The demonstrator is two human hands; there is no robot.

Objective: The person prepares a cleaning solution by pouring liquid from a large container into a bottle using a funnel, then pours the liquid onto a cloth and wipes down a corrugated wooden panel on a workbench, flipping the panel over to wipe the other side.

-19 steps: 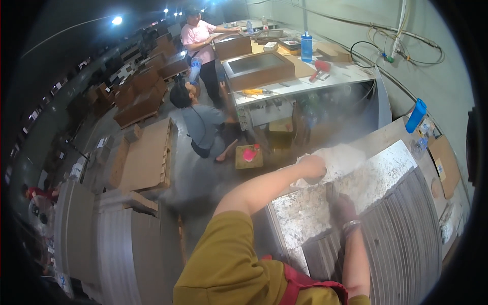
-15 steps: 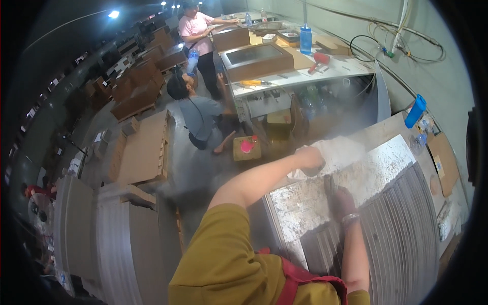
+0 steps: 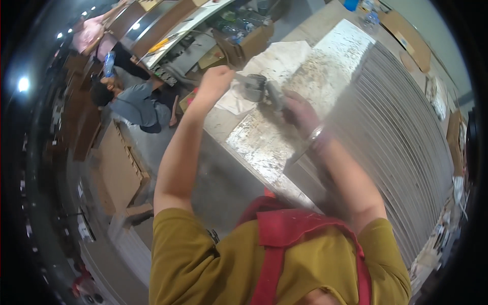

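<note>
My left hand (image 3: 216, 84) is closed in a fist above the edge of a worktable (image 3: 217, 127). A flat grey piece runs from the fist toward a grey hand tool (image 3: 254, 87) with a rounded dark head; the tool's exact kind is unclear. The fingers of my right hand (image 3: 302, 113) are wrapped round the tool's handle, and a light bracelet circles that wrist. Below both hands lies a scuffed white sheet (image 3: 325, 58) with dark smears. Crumpled white cloth (image 3: 279, 60) rests beside it, behind the tool.
Many thin grey strips or panels (image 3: 401, 137) lie in close rows at right. A cardboard piece (image 3: 406, 38) is at the far right. At left, one person (image 3: 140, 107) in grey sits low and another (image 3: 91, 35) in pink stands by a bench. A pallet-like brown panel (image 3: 119, 162) lies on the floor.
The view has turned and tipped downward. My left hand has left the white cloth and come up next to the tool; my right hand has raised the tool off the sheet toward it.
</note>
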